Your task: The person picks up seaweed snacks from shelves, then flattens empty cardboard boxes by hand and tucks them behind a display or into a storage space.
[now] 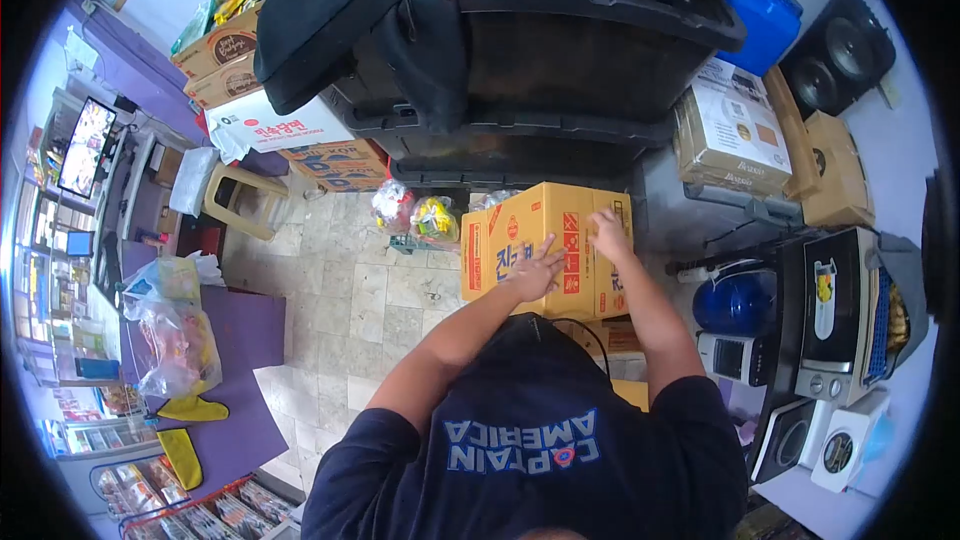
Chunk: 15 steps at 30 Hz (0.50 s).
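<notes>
A yellow cardboard carton (590,285) with red and blue print stands in front of me, its faces closed. My left hand (538,272) lies on the carton with its fingers stretched out and spread. Near the carton's right side, my right hand (607,233) touches the surface with its fingers bent together; whatever may be between the fingertips is too small to make out. Plastic bags with colourful contents (433,218) rest just left of the carton. Another cardboard box (622,336) shows partly beneath it.
Large black storage bins (530,70) rise beyond the carton, with a black cloth (310,30) draped over them. Stacked boxes (265,125) and a beige stool (245,198) stand to the left. A shelf at right carries a microwave oven (835,300) and a blue rounded object (735,300).
</notes>
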Each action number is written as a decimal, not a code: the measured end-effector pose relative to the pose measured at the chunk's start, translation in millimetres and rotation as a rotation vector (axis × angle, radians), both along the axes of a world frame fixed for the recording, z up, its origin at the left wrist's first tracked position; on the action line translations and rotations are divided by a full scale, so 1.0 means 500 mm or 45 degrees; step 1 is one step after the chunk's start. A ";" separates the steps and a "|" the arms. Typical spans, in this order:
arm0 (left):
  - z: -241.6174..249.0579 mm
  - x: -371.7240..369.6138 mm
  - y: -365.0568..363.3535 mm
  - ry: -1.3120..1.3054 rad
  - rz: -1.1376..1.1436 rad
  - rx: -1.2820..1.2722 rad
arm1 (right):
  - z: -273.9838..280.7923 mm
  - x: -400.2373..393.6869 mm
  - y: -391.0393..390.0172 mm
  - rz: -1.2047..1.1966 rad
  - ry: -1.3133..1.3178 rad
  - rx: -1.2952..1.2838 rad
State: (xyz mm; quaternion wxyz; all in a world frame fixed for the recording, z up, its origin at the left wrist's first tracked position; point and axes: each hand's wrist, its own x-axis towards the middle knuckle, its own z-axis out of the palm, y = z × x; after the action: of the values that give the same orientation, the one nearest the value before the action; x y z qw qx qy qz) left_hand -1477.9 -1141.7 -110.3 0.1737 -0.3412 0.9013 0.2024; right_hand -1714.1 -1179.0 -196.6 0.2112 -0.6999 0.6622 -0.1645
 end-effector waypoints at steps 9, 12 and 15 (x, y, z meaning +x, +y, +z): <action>-0.062 -0.032 -0.006 0.036 0.164 -0.097 | 0.045 -0.095 0.070 0.850 0.361 -0.042; -0.053 -0.034 -0.008 0.030 0.203 -0.068 | 0.088 -0.091 0.044 1.069 0.321 -0.003; -0.068 -0.027 -0.013 0.039 0.193 -0.122 | 0.069 -0.084 0.031 1.080 0.307 0.028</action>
State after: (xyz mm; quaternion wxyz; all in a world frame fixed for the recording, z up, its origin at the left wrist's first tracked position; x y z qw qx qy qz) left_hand -1491.5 -1148.4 -144.2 0.1274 -0.4133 0.8841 0.1768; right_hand -1755.8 -1163.7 -162.2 0.1885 -0.9217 0.3381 0.0266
